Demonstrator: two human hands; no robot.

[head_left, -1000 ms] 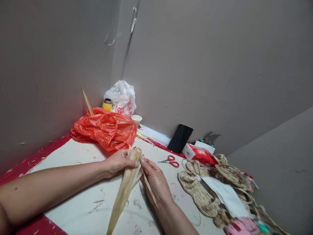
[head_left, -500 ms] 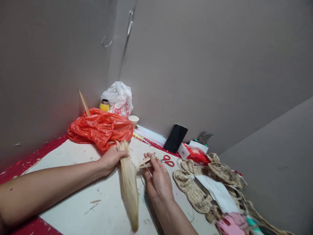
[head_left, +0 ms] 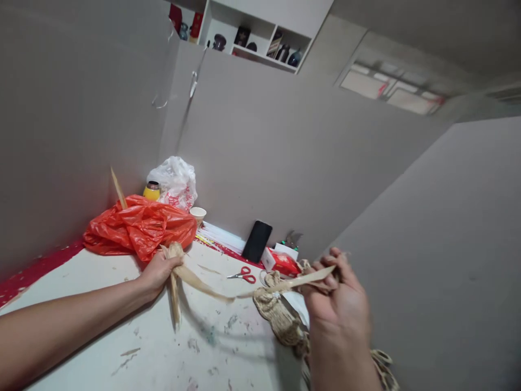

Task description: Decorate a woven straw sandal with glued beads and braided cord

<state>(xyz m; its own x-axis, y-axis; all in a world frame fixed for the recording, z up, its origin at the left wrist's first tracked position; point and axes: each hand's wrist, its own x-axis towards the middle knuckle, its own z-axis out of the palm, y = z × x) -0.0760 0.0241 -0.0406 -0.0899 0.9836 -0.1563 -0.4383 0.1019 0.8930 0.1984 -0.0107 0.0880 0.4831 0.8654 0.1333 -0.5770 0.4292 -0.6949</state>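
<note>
My left hand (head_left: 158, 276) is closed round the thick end of a pale dried corn husk (head_left: 199, 283). One part of the husk points down below my fingers, and a long leaf of it stretches to the right. My right hand (head_left: 342, 307) is raised at the right, its fingers closed on narrow torn husk strips (head_left: 299, 281). The tip of one strip meets the end of the long leaf; whether they are still joined I cannot tell. Red-handled scissors (head_left: 246, 275) lie on the white table sheet (head_left: 163, 355) between my hands.
A red plastic bag (head_left: 138, 225) lies behind my left hand, beside a yellow jar (head_left: 152, 191), a white bag (head_left: 175, 179) and a paper cup (head_left: 198, 214). A phone (head_left: 257, 240) leans against the wall, near a red tissue pack (head_left: 285, 263). Braided cord pieces (head_left: 279, 320) lie partly behind my right hand.
My right hand has pulled away to the right and up, drawing husk strips out from the husk. The left hand keeps its grip. The view has tilted up, showing shelves above.
</note>
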